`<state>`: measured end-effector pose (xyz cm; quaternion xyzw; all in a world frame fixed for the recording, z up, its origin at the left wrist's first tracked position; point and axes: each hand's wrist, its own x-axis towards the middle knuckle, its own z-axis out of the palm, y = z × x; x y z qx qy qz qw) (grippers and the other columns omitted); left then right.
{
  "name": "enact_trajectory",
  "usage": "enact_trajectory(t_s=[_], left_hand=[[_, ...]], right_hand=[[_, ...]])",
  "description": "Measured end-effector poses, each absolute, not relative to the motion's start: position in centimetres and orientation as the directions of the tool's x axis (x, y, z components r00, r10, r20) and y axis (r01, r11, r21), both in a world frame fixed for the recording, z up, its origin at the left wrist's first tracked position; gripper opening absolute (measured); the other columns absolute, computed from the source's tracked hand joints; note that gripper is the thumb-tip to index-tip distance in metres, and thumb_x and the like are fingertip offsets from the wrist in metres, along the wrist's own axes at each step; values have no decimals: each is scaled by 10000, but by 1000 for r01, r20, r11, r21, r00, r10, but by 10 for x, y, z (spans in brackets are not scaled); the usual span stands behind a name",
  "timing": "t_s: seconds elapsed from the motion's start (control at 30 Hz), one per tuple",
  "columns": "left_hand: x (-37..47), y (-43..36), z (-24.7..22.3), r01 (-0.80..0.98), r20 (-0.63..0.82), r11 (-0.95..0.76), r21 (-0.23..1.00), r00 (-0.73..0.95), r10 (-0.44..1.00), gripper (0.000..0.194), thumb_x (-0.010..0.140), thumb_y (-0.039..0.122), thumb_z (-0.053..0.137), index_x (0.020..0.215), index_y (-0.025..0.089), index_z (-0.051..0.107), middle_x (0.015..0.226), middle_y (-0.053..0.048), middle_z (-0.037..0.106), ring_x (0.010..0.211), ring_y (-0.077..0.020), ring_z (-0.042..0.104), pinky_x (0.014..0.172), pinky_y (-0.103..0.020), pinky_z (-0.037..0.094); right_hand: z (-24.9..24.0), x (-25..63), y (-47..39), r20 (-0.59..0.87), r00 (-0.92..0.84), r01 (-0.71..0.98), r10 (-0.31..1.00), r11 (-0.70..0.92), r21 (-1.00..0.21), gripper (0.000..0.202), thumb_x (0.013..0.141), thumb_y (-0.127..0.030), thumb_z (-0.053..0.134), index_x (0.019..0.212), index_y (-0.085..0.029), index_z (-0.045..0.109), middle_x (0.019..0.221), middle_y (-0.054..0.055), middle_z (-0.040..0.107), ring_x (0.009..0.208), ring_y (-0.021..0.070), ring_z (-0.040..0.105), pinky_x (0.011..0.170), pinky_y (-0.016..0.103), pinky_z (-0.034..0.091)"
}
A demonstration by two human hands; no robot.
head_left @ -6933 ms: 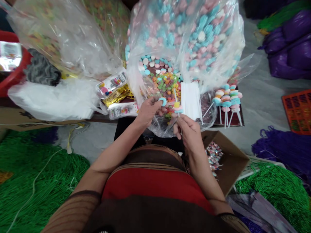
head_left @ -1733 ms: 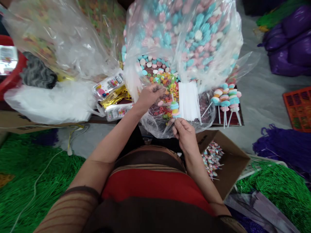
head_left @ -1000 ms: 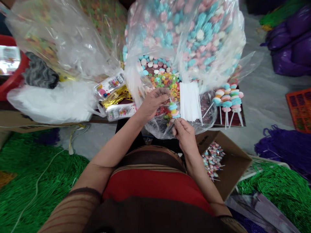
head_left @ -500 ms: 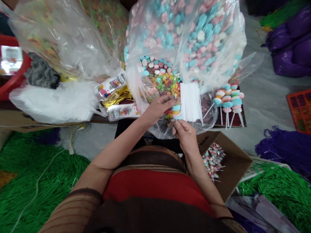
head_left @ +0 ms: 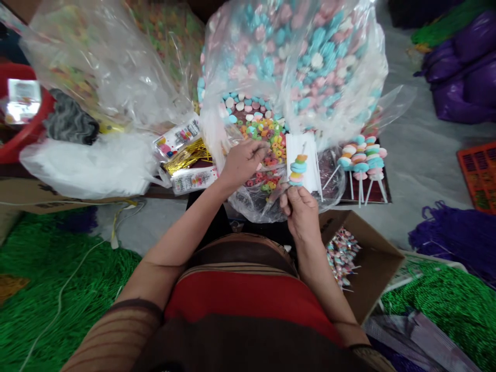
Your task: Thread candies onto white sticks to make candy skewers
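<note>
My right hand (head_left: pixel 301 209) is closed in a pinch on the lower end of a candy skewer (head_left: pixel 298 169). Blue, pink, orange and yellow candies are threaded on it, and its bare stick tip points up and away. Just left of it, my left hand (head_left: pixel 245 161) is held over the loose ring-shaped gummies (head_left: pixel 276 150), fingers bent together; whatever lies between the fingertips cannot be made out. Behind the skewer lies a bundle of white sticks (head_left: pixel 313 178). Pink, white and blue candies (head_left: pixel 248 106) are scattered behind the gummies.
Filled candy skewers (head_left: pixel 360 160) lie at the table's right edge. A big clear bag of marshmallow-like candies (head_left: pixel 318 62) stands at the back. Gold twist ties (head_left: pixel 189 157) and printed packets (head_left: pixel 196 179) lie to the left. Below right is a cardboard box (head_left: pixel 372 274) of wrapped sweets.
My left hand has left the top of the skewer and moved left and away over the gummies. My right hand has shifted a little right with the skewer.
</note>
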<state>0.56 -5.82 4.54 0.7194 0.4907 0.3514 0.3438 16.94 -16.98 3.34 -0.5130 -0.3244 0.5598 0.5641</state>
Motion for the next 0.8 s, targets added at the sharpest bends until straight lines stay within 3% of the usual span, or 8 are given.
enact_trajectory(t_s=[0.1,0.2,0.37,0.47,0.53,0.63,0.7,0.8], left_hand=[[3,-54,34,701,156,-410,584,400,903,157,932,284,657,973,188,775,1027,-102,759,1076,-283,666,1019,-425,479],[4,-58,21,740,165,-473,478,453,876,127,910,291,687,941,193,761,1044,-131,738,1108,-321,635,1060,-456,447],[-7,-61,19,739,138,-407,536,399,907,191,961,228,570,926,179,752,1026,-129,728,1072,-291,631,994,-412,471],[-13,-62,24,703,117,-308,641,306,945,170,932,195,599,894,180,764,967,-106,730,1030,-267,646,956,-387,477],[-12,-63,28,564,114,-217,797,212,970,112,906,213,654,900,191,764,940,-68,740,983,-231,659,923,-351,492],[-4,-67,34,141,37,-50,989,93,995,126,883,301,725,968,211,751,887,-8,737,856,-158,664,817,-279,517],[5,-71,38,-110,-40,54,993,122,992,218,858,376,779,1000,216,738,844,10,721,771,-127,650,753,-251,522],[16,-79,40,-265,-127,184,946,219,967,293,815,422,840,993,219,725,822,15,708,677,-98,609,673,-231,511]], right_hand=[[32,169,-173,-240,165,-307,957,-181,-934,439,797,-631,790,823,-214,656,556,-69,532,441,73,312,427,234,236],[29,169,-177,-248,161,-306,955,-191,-933,457,799,-624,791,734,-216,595,551,-63,532,441,67,317,429,231,235],[29,171,-175,-240,172,-306,955,-179,-935,434,785,-574,809,691,-212,588,596,-56,534,447,57,292,419,234,192],[31,168,-169,-269,209,-336,940,-189,-923,348,746,-498,846,775,-219,640,571,-85,479,434,53,242,408,237,163],[32,165,-164,-281,219,-329,935,-200,-923,319,744,-464,842,872,-223,677,562,-99,452,432,55,233,406,239,174],[33,158,-154,-257,206,-287,944,-192,-938,324,772,-448,808,980,-217,717,575,-95,468,430,58,262,408,242,212],[32,153,-147,-213,207,-250,955,-158,-955,333,801,-454,781,1039,-225,738,618,-76,520,443,64,299,414,242,253],[31,146,-141,-142,210,-192,967,-102,-976,337,834,-473,753,1088,-250,753,721,-34,598,504,86,376,437,239,315]])
